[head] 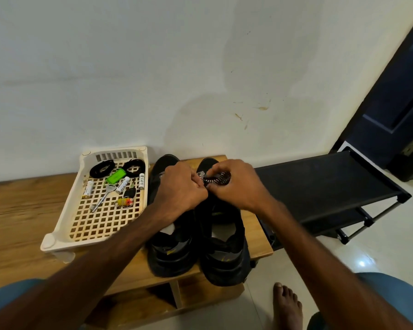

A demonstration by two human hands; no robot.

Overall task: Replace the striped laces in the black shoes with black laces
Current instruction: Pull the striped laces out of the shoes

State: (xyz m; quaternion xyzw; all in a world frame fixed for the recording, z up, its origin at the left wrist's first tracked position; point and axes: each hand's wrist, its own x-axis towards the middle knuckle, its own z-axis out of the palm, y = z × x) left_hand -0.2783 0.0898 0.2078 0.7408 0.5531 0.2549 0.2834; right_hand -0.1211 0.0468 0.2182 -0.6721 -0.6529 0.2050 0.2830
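Striped lace [218,180] over black shoes [224,267] — pinched in curled fingers of left hand [179,188], right hand [236,184].

Two black shoes, one on the left [169,256] and one on the right [224,263], stood side by side on the wooden worktop [22,210], toes toward the wall and heels at its near edge. A black-and-white striped lace [216,180] was bunched above the right shoe's forefoot, gripped by the right hand [234,184] and pinched by the left hand [180,189]. Two coiled black laces [102,169] lay at the far end of the cream tray [57,236], just left of the shoes.
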